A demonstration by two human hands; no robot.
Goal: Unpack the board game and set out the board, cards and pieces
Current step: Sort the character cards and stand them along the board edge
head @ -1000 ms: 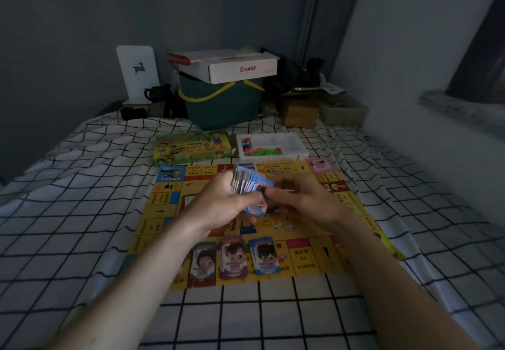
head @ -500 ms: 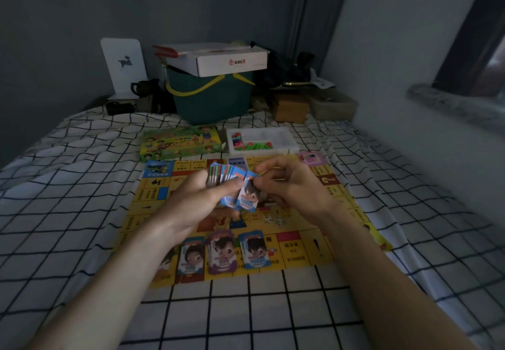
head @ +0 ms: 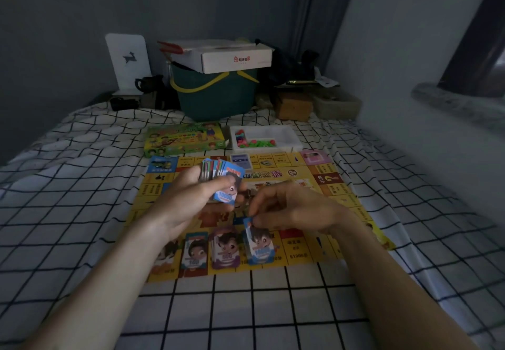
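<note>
The blue card (head: pixel 258 243) stands tilted over the blue pile at the board's (head: pixel 355 202) near edge, rightmost of three piles, its long axis running away from me. My right hand (head: pixel 295 210) pinches its top corner between thumb and fingertips, directly above the pile, so I judge the drop is straight down. My left hand (head: pixel 188 199), up and to the left, curls round the remaining fanned stack (head: pixel 221 177), farther from the pile.
</note>
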